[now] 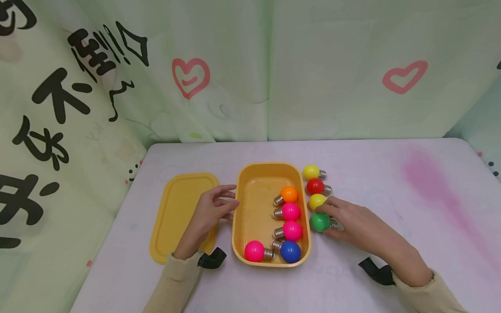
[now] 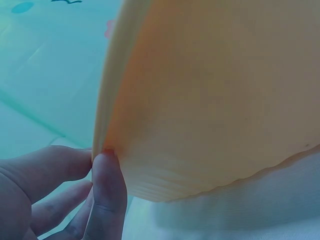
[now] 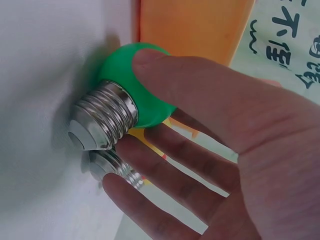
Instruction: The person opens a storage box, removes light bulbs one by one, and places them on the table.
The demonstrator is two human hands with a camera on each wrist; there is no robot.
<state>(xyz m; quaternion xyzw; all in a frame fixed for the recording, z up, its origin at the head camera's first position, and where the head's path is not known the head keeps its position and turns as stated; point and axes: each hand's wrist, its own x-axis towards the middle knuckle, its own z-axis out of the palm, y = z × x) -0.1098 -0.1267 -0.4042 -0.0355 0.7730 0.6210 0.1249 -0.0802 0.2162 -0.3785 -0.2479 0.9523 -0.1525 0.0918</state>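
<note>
A yellow plastic container (image 1: 254, 174) stands mid-table in the head view, with orange, pink and blue light bulbs inside along its right side and front. On its left, my left hand (image 1: 213, 206) holds the rim; the left wrist view shows thumb and finger at the container's edge (image 2: 165, 100). My right hand (image 1: 352, 221) pinches a green light bulb (image 1: 320, 222) beside the container's right wall, thumb across the globe and its metal screw base (image 3: 102, 117) exposed. Just behind it lies a yellow bulb (image 1: 317, 201), partly covered by that hand.
A flat yellow lid (image 1: 176, 208) lies left of the container, partly under the left hand. Behind the right hand are a red bulb (image 1: 315, 186) and another yellow bulb (image 1: 311, 172), in a row along the container. A printed curtain (image 1: 313, 87) hangs behind the table.
</note>
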